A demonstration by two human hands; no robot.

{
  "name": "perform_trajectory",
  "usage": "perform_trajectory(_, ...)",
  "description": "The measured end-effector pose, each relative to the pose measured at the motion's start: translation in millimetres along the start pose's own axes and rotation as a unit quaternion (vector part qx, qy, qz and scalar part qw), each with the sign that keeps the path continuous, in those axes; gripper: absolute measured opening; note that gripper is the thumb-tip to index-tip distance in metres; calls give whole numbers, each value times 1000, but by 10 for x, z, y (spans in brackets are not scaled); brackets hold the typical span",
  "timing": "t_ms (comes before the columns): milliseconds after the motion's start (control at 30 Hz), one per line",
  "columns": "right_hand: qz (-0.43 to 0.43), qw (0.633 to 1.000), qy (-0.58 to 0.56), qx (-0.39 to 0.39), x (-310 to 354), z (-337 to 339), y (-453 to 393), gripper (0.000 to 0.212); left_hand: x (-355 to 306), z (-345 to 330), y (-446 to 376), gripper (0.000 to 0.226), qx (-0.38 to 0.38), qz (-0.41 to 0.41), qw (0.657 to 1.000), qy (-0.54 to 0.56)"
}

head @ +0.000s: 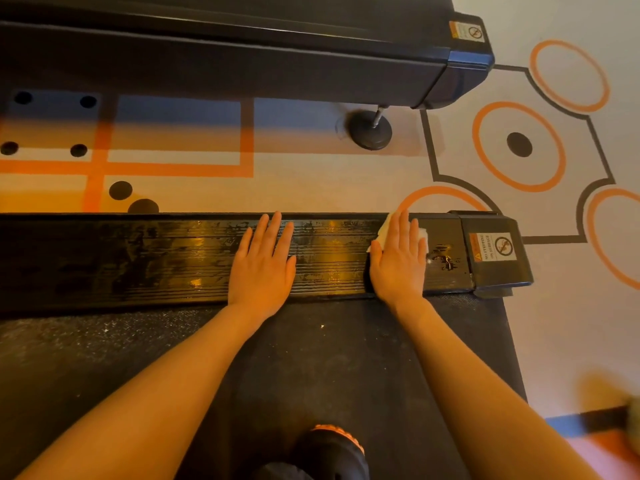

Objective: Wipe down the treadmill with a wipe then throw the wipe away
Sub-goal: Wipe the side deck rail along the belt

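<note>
The treadmill's black ribbed side rail [156,258] runs across the middle of the head view, streaked and shiny with wet patches. My right hand [398,258] lies flat on the rail near its right end, pressing a white wipe [385,231] whose edges show past my fingers. My left hand [263,261] rests flat on the rail a little to the left, fingers together, holding nothing. The dark running belt [311,358] lies below the rail, under my forearms.
A black end cap [495,254] with a warning sticker closes the rail's right end. A second treadmill [242,64] stands beyond, with a round foot [370,130] on the patterned carpet [346,188]. My dark shoe [329,452] is on the belt at the bottom.
</note>
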State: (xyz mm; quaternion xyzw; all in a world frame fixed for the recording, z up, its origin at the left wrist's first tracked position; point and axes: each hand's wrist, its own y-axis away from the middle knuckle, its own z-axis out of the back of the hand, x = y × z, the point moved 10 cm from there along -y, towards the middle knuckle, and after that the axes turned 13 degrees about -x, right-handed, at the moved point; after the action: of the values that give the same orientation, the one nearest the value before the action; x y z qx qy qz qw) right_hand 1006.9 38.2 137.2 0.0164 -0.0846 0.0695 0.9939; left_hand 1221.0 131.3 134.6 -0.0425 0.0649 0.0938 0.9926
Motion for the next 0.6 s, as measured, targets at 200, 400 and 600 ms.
perform_trajectory(200, -2, 1000, -11, 5, -45, 3, 673, 66, -18, 35, 3, 61, -10, -2, 1000, 8)
perform_trajectory(400, 2, 1000, 7, 6, -180, 15, 450, 67, -14, 52, -5, 61, -12, 4, 1000, 19)
perform_trajectory(600, -24, 999, 29, 17, -306, 41, -14, 65, -14, 20, -7, 61, -4, 5, 1000, 3)
